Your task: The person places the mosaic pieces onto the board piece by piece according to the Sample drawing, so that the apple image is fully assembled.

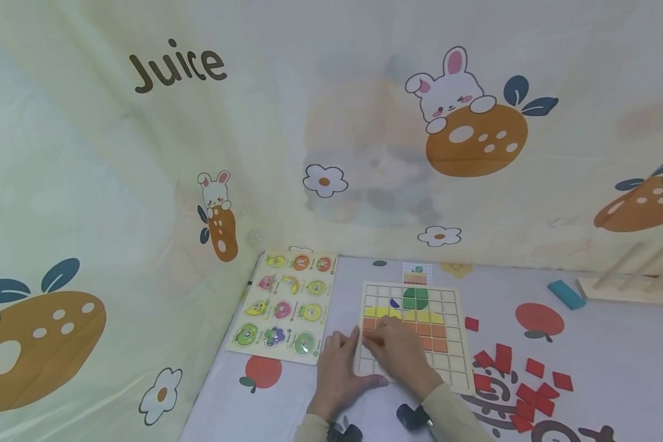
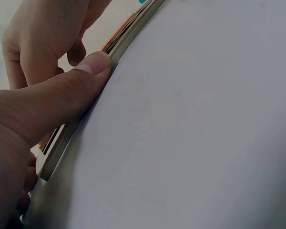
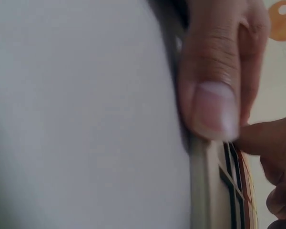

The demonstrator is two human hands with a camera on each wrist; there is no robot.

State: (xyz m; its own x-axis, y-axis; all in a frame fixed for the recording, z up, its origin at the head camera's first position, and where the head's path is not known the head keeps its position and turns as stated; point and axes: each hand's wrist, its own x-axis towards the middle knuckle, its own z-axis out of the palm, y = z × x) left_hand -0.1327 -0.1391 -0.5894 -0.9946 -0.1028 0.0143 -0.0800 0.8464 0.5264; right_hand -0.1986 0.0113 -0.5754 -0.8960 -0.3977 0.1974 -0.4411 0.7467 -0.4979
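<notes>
A pale wooden grid board [image 1: 458,368] lies on the table, with yellow triangles [image 1: 433,317] above rows of orange tiles [image 1: 433,331]. A green shape [image 1: 415,299] and a small blue half-round piece [image 1: 395,303] fill spots higher up. At the board's near left corner, my left hand [image 1: 337,371] grips it, thumb on the front edge and fingers by the left side. My right hand [image 1: 400,350] reaches across the board. Its thumb and fingertips pinch at an orange tile by the left edge, close to my left index finger; the hand covers much of that piece.
Red tiles [image 1: 535,368] lie scattered right of the board. A fruit puzzle [image 1: 326,288] stands at left, a small pattern card [image 1: 417,267] behind the board. Farther right are a teal block [image 1: 566,294] and a wooden peg stand [image 1: 602,293]. A printed curtain [image 1: 364,110] encloses the back.
</notes>
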